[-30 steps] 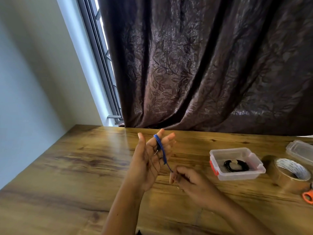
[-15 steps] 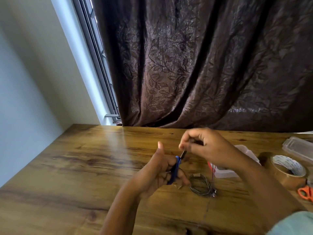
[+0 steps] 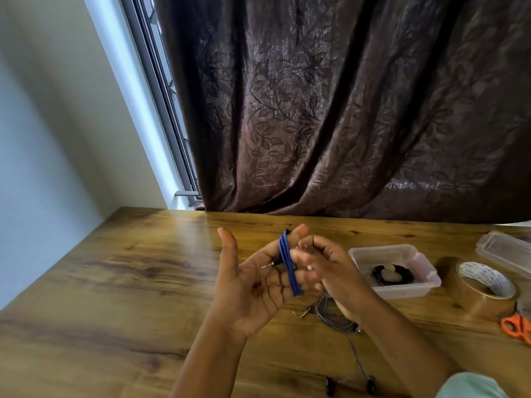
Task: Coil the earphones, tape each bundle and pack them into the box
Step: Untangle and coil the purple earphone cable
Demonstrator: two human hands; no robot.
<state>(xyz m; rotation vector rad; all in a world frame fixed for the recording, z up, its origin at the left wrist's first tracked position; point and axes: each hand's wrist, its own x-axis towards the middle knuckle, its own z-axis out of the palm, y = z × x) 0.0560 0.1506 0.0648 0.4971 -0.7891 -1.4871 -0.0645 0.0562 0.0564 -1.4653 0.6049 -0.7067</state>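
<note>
A wooden table (image 3: 115,282) stands before a dark leaf-patterned curtain (image 3: 344,110). At 3 o'clock the orange scissors (image 3: 517,328) and a clear lid (image 3: 505,251) are cut off by the frame edge. The right wrist hides part of the grey earphones (image 3: 330,317) on the table.

The left hand (image 3: 253,285) lies palm up with its fingers straight. The blue earphones (image 3: 287,262) are wound round those fingers, the coil's long axis running 12 to 6. Its plug (image 3: 268,265) points to 9 o'clock.

The right hand (image 3: 330,271) curls against the coil, blurred, so I cannot tell whether it pinches the cable.

At 3 o'clock of the hands, the box (image 3: 402,293) holds a black bundle (image 3: 392,274), with a tape roll (image 3: 482,294) beyond.
</note>
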